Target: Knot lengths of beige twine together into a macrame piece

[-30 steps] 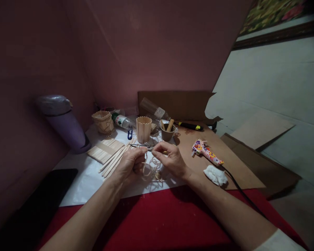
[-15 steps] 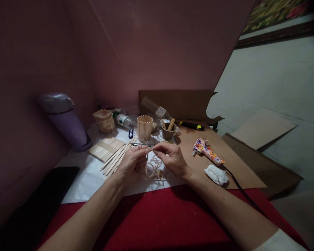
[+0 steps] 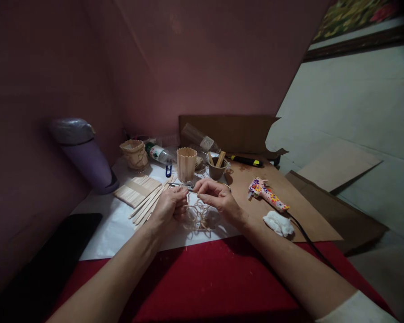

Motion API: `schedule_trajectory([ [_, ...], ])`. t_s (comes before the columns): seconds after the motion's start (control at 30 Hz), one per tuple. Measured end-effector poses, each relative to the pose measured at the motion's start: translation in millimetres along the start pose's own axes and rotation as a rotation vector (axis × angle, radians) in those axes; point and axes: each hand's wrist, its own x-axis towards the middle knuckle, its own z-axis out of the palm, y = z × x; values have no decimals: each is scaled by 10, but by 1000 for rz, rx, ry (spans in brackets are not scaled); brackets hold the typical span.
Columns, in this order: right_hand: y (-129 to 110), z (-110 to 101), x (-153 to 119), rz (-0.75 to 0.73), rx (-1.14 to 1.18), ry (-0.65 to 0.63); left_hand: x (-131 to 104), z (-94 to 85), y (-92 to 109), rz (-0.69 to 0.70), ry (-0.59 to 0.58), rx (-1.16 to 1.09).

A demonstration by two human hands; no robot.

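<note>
Loosely tangled twine (image 3: 202, 217) lies on the white sheet and rises between my hands. My left hand (image 3: 171, 205) is closed, thumb and forefinger pinching the twine. Just to its right, my right hand (image 3: 219, 200) holds the twine between thumb and fingertips, a small gap from the left. Scissors (image 3: 182, 185) lie right behind the fingertips, partly covered. Beyond them stands a cup made of craft sticks (image 3: 186, 165). Loose craft sticks (image 3: 147, 210) fan out beside my left hand, next to a banded bundle of sticks (image 3: 137, 190).
A flowered glue gun (image 3: 267, 195) with a black cord and a crumpled white cloth (image 3: 278, 223) lie on cardboard at right. Behind are a small pot with sticks (image 3: 217, 172), plastic bottles (image 3: 160, 154), a second stick cup (image 3: 133, 154) and a cutter (image 3: 246, 160). A purple tumbler (image 3: 87, 157) stands left.
My fingertips have moved slightly apart, the left hand shifting a little left. The twine beneath has spread and shifted between the hands.
</note>
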Motion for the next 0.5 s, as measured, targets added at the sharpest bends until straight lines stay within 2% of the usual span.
schedule_trajectory([
  [0.13, -57, 25, -17, 156, 289, -31, -8, -8, 9, 12, 2, 26],
  [0.27, -42, 48, -11, 242, 396, 28, 0, -15, 15, 16, -8, 53],
  [0.37, 20, 60, 8, 271, 341, 125, 23, -23, 3, 59, 12, 70],
  [0.5, 69, 72, 18, 230, 12, 146, 16, -3, -11, 127, 20, 69],
])
